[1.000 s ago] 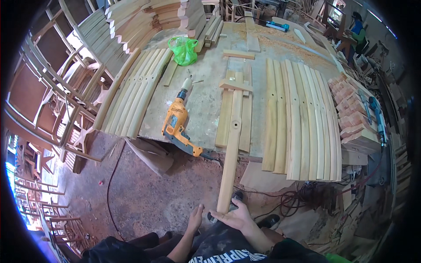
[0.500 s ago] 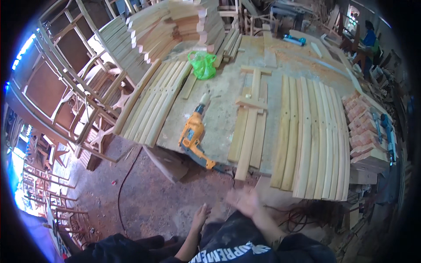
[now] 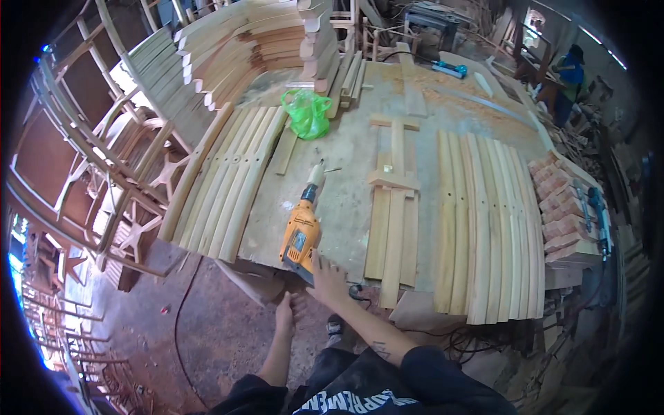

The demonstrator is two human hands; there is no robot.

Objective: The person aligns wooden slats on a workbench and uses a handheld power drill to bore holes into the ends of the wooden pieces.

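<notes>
A yellow power drill lies on the workbench near its front edge, its chuck pointing away from me. My right hand is at the drill's rear, fingers over the handle, which the hand mostly hides. Just below the bench edge, my left hand is held apart from the drill, with its fingers loosely extended and nothing seen in them. Right of the drill stands a wooden jig with crosspieces and long strips. Slightly curved wooden slats with small drilled holes lie in a left row and a right row.
A green plastic bag sits beyond the drill. Stacked shaped boards rise at the back left, near wooden chair frames. Small blocks are piled at the right. A cord crosses the floor. Another person is at the far right.
My right hand has moved forward and left onto the drill's handle. My left hand has come forward and left toward the bench edge. The view has shifted slightly.
</notes>
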